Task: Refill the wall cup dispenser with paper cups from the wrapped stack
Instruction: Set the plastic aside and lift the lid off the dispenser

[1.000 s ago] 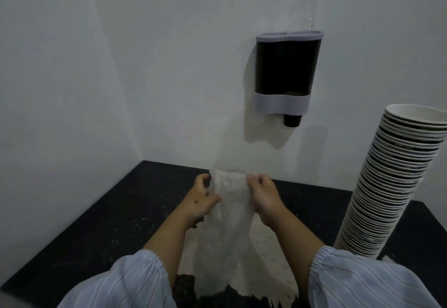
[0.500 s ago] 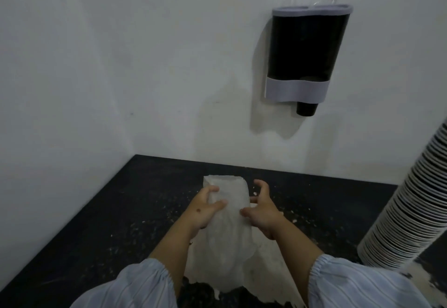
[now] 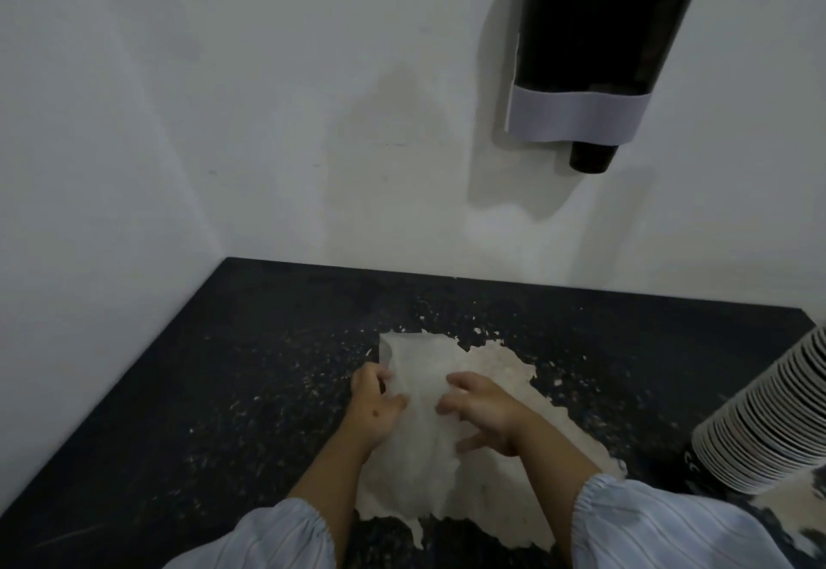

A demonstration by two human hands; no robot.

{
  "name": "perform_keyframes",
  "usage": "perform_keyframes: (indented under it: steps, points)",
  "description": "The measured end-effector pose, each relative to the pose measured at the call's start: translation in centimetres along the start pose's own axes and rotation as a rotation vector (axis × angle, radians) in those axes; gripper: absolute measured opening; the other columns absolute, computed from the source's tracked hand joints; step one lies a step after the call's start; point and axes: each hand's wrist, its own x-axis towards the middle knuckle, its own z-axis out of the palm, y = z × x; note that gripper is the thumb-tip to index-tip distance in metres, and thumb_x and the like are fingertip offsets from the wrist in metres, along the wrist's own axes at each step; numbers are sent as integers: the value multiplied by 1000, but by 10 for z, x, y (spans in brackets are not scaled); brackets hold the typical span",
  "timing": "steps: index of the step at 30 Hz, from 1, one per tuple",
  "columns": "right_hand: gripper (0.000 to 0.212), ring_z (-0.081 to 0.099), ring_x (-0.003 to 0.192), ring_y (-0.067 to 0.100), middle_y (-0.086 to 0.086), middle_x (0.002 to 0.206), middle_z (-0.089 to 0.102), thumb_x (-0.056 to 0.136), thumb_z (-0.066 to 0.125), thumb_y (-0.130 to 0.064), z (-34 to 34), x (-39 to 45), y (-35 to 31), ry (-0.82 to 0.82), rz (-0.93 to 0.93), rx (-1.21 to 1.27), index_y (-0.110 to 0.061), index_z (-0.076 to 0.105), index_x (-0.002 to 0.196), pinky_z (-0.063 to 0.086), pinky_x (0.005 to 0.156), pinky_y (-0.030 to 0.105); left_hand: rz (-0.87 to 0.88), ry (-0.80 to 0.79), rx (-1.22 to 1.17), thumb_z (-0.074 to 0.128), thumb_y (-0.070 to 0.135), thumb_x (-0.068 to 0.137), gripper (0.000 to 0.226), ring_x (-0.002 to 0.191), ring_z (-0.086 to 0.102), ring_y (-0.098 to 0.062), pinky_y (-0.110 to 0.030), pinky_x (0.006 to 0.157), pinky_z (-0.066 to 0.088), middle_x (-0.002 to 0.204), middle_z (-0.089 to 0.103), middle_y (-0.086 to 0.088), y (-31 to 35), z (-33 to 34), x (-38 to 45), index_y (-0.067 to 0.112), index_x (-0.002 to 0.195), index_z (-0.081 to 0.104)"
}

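You are facing a corner of pale walls [image 3: 223, 99] over a dark speckled tabletop [image 3: 201, 389], which has a ragged pale patch in front of you. The dispenser [image 3: 594, 32] hangs on the back wall, up and to the right of the wrapper [image 3: 424, 425]; its top is cut off by the frame, and a dark cup bottom [image 3: 591, 158] pokes out under its grey band.

The clear wrapper lies flat on the tabletop, over the pale patch. Your left hand [image 3: 375, 407] grips its left edge, thumb on top. Your right hand [image 3: 482, 412] rests on it with fingers spread and bent, pinching nothing that I can see. The cup stack [image 3: 773, 425] stands to the right of the wrapper, well apart (only its lower part shows).

Half a second ago you held the wrapper up off the tabletop between both hands; now it is pressed down. The view has tipped lower, so the dispenser sits higher in frame.
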Motion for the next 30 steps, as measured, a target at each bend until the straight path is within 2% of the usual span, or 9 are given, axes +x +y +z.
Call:
perform_keyframes:
  steps: [2, 4, 7, 9, 13, 19, 22, 25, 30]
  points:
    - [76, 49, 112, 27, 10, 141, 34, 79, 66, -7, 3, 8, 5, -5, -10, -82, -20, 29, 144, 56, 82, 42, -12, -111, 67, 65, 26, 86, 42, 121, 40, -22, -28, 96, 37, 145, 20, -7, -4, 2, 5, 13, 122, 49]
    - [83, 51, 112, 28, 12, 144, 30, 78, 68, -4, 6, 17, 12, 17, -41, -200, -17, 24, 146, 54, 89, 40, -58, -251, 182, 69, 37, 80, 64, 134, 29, -25, -30, 105, 32, 149, 9, -5, -10, 4, 8, 18, 134, 41]
    - [89, 28, 138, 28, 9, 155, 12, 80, 71, -14, 10, 27, 18, 51, -115, -540, -10, 15, 149, 39, 106, 34, -123, -355, 378, 72, 47, 74, 93, 139, 17, -28, -35, 114, 25, 149, 1, -5, -21, 2, 14, 22, 146, 20]
    - [90, 16, 144, 25, 10, 157, 5, 83, 69, -22, 9, 29, 20, 31, -120, -738, -8, 10, 149, 23, 113, 28, -146, -402, 475, 70, 49, 75, 97, 139, 15, -29, -34, 115, 21, 148, 2, -7, -28, 1, 15, 22, 148, 13]
    - [89, 18, 143, 26, 12, 156, 9, 84, 67, -25, 7, 35, 25, 20, -66, -791, -9, 9, 149, 20, 114, 28, -174, -436, 519, 65, 51, 79, 94, 137, 20, -30, -30, 117, 22, 144, 6, -10, -35, 2, 18, 18, 149, 10]
    - [79, 29, 139, 25, 10, 153, 21, 82, 69, -18, -10, 30, 9, 136, -139, -648, -11, 23, 146, 31, 109, 29, -192, -286, 418, 76, 49, 67, 89, 130, 34, -28, -34, 111, 34, 141, 23, -9, -25, -2, 28, 15, 138, 35]
    - [69, 34, 136, 24, 9, 150, 28, 83, 68, -15, -21, 24, -6, 227, -215, -556, -10, 33, 142, 34, 104, 27, -118, -99, 400, 78, 52, 63, 68, 116, 49, -25, -38, 99, 44, 126, 49, -6, -8, -10, 36, 19, 118, 55]
    - [58, 44, 127, 24, 10, 145, 35, 83, 68, -15, -31, 20, -25, 329, -302, -491, -11, 42, 135, 39, 102, 28, -38, 66, 321, 76, 48, 66, 47, 108, 52, -23, -43, 95, 47, 115, 55, -4, 14, -18, 40, 23, 99, 54]
    - [58, 51, 116, 23, 10, 140, 40, 83, 66, -8, -52, 0, -67, 446, -448, -326, -8, 41, 136, 47, 92, 28, 130, 173, 272, 72, 43, 73, 51, 118, 48, -26, -40, 96, 46, 124, 52, -7, 67, -31, 48, 18, 114, 56]
